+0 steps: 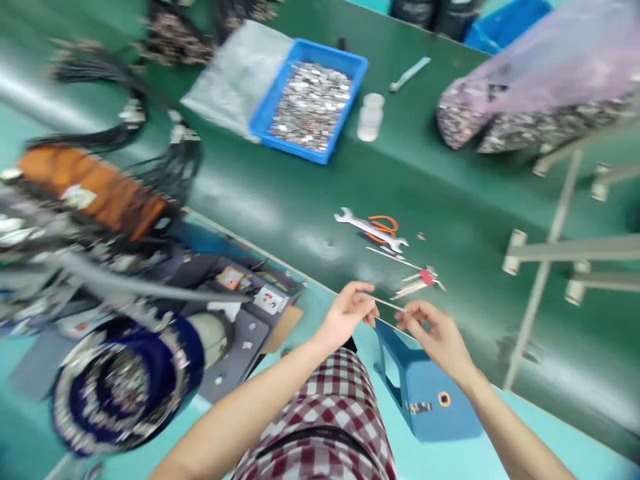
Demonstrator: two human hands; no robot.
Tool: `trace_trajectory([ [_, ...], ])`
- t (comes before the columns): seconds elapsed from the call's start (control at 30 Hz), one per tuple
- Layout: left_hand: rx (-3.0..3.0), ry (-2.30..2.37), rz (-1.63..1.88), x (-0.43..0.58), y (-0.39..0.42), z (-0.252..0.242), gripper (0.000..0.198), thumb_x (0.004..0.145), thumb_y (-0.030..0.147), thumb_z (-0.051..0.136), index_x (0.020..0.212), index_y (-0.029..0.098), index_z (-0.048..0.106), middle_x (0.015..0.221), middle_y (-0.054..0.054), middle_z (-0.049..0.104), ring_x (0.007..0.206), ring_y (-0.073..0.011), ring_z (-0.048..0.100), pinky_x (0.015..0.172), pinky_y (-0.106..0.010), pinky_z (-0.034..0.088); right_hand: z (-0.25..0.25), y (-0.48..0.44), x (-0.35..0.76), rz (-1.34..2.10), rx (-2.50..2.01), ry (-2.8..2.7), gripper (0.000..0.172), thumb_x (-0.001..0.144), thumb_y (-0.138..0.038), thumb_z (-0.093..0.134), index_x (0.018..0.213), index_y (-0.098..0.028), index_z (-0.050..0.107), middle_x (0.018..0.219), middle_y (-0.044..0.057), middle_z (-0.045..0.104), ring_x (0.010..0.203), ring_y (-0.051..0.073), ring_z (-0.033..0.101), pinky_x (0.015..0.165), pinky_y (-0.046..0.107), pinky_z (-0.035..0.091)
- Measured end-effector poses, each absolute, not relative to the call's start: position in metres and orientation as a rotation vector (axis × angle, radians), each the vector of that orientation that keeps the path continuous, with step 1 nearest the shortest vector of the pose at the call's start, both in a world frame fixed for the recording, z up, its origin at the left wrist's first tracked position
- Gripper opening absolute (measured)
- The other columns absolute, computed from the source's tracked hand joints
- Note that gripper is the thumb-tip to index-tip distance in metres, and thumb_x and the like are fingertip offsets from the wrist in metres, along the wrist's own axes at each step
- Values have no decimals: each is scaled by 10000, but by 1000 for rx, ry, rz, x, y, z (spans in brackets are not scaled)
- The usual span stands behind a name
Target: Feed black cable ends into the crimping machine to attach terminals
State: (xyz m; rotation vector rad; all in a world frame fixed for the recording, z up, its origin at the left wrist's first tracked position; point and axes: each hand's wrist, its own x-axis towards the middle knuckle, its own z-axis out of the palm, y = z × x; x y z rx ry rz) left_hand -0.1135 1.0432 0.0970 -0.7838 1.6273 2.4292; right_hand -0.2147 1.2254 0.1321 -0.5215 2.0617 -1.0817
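Observation:
A thin, pale rod (389, 305) spans the gap between my two hands near the bench's front edge. My left hand (351, 310) pinches one end, and the fingers of my right hand (431, 325) are closed on the other. What the rod is exactly, I cannot make out. Just beyond the hands lies a set of hex keys (425, 277) with a red holder. Further off, a double open-ended wrench (373, 230) rests across scissors with orange handles (384, 222).
A blue tray (261, 130) of small metal parts stands at the back, beside a small white bottle (371, 118). A bowl feeder (127, 383) and bundled black cables (173, 163) are on the left. A blue stool (440, 407) is below the bench; metal rails (575, 251) at right.

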Motion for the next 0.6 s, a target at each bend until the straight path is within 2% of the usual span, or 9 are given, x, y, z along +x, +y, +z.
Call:
trace_trajectory([
  [0.07, -913, 1447, 2562, -68, 1032, 107, 378, 849, 494, 565, 975, 138, 551, 698, -38, 642, 524, -123, 586, 567, -271, 481, 131, 1204, -182, -953, -631, 1950, 185, 908, -351, 517, 828, -194, 573, 746, 28, 692, 713, 177, 663, 703, 287, 487],
  [0.2, -1189, 1291, 2693, 43, 1003, 121, 406, 795, 513, 620, 870, 114, 609, 651, -80, 664, 478, -172, 614, 469, -276, 466, 131, 1150, -103, -817, -848, 1667, 283, 941, -406, 437, 794, -195, 556, 734, 35, 654, 696, 178, 614, 675, 282, 475],
  [0.3, -1354, 1303, 2730, 140, 979, 130, 361, 783, 461, 657, 826, 104, 689, 642, -71, 657, 434, -132, 567, 439, -243, 426, 136, 1107, -24, -770, -993, 1513, 278, 935, -432, 448, 837, -205, 574, 782, 40, 647, 728, 184, 592, 693, 275, 469],
  [0.4, -1519, 1629, 2604, 243, 952, 136, 214, 782, 341, 694, 793, 140, 766, 696, -50, 636, 558, -103, 560, 550, -221, 429, 136, 1067, 76, -743, -962, 1377, 304, 938, -484, 439, 901, -216, 579, 729, 24, 635, 685, 174, 588, 687, 265, 465],
  [0.47, -1596, 1783, 2542, 310, 932, 138, 141, 783, 285, 696, 769, 174, 781, 733, -42, 623, 690, -122, 569, 652, -220, 430, 131, 1040, 149, -740, -849, 1262, 368, 945, -540, 393, 902, -210, 552, 605, -5, 584, 550, 144, 538, 592, 250, 441],
  [0.53, -1675, 1715, 2606, 376, 912, 139, 137, 792, 291, 685, 780, 188, 774, 756, -34, 612, 745, -135, 562, 698, -226, 425, 127, 1011, 221, -766, -712, 1180, 403, 929, -587, 401, 878, -205, 517, 563, -23, 551, 473, 115, 483, 509, 228, 392],
  [0.6, -1731, 1600, 2681, 437, 894, 140, 181, 798, 348, 682, 796, 185, 760, 767, -29, 599, 740, -138, 551, 707, -236, 428, 127, 980, 286, -807, -642, 1122, 395, 921, -586, 435, 839, -203, 486, 567, -29, 546, 462, 97, 469, 496, 214, 372],
])
